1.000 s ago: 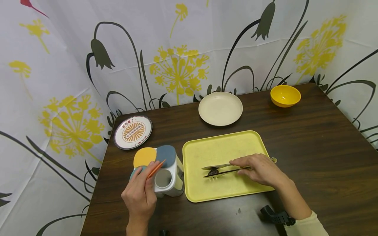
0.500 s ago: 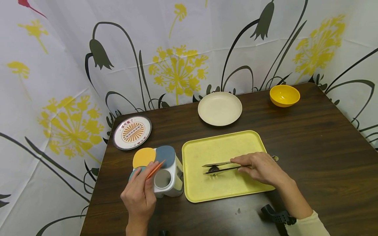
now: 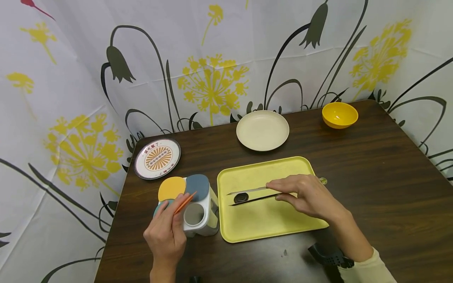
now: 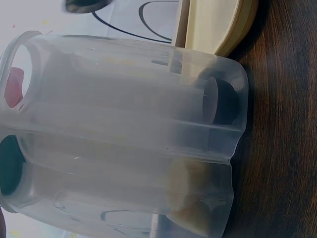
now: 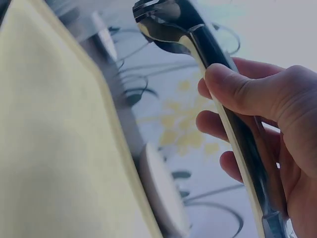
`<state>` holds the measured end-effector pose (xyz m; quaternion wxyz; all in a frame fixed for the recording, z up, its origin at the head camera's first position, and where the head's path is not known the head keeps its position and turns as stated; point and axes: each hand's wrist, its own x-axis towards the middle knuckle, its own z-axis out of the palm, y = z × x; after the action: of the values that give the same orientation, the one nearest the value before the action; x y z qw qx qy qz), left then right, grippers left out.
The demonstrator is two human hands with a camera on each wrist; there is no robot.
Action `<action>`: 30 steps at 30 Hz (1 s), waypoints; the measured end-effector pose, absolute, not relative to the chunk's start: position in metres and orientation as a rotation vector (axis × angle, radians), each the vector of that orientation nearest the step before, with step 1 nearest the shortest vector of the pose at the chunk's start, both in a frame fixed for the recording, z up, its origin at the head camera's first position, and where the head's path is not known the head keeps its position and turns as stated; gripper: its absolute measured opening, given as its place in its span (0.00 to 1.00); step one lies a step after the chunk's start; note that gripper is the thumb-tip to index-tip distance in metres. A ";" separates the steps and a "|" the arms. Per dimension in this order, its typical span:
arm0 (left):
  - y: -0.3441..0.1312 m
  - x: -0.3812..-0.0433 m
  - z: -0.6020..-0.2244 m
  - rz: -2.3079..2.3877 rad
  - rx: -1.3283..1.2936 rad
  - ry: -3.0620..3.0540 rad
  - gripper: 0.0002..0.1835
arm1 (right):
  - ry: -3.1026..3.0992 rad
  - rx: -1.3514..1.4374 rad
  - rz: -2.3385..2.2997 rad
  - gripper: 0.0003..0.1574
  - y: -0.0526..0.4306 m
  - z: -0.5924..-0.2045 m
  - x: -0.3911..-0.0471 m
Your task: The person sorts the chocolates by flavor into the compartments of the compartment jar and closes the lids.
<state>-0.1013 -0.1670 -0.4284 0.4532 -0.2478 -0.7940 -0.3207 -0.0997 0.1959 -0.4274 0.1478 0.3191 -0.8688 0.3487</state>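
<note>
My left hand (image 3: 164, 232) pinches an orange lid (image 3: 185, 202) and holds it tilted up beside the uncovered round opening of a divided storage container (image 3: 213, 225). Yellow, blue and teal lids cover its other compartments. Through the clear wall in the left wrist view, a dark round piece (image 4: 227, 101) and pale beige pieces (image 4: 188, 191) show at the bottom. Metal tongs (image 5: 237, 134) are gripped in my right hand (image 3: 308, 196), thumb on one arm and fingers on the other. Between their tips sits a dark round piece (image 3: 241, 197), above the yellow tray (image 3: 269, 220).
Behind the tray lies a cream plate (image 3: 262, 130). A patterned white plate (image 3: 157, 159) is at the back left, and a yellow bowl (image 3: 339, 115) at the back right. A floral cloth (image 3: 212, 90) hangs behind the dark wooden table (image 3: 375, 188).
My right hand has brought the tongs and the dark round piece up and leftward, towards the container. My left hand keeps the orange lid raised in about the same place.
</note>
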 end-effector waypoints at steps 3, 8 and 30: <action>-0.167 -0.102 -0.428 -0.791 -0.614 -1.958 0.18 | -2.426 0.995 0.989 0.30 0.185 -0.415 -0.103; -0.168 -0.102 -0.428 -0.786 -0.614 -1.948 0.18 | -2.345 1.100 0.986 0.26 0.162 -0.398 -0.109; -0.166 -0.103 -0.427 -0.767 -0.608 -1.925 0.22 | -2.254 1.262 0.975 0.25 0.113 -0.388 -0.120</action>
<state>-0.1027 -0.1656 -0.4265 0.4715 -0.2484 -0.7860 -0.3132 -0.1204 0.1130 -0.3876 0.1890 0.4487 -0.8017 0.3467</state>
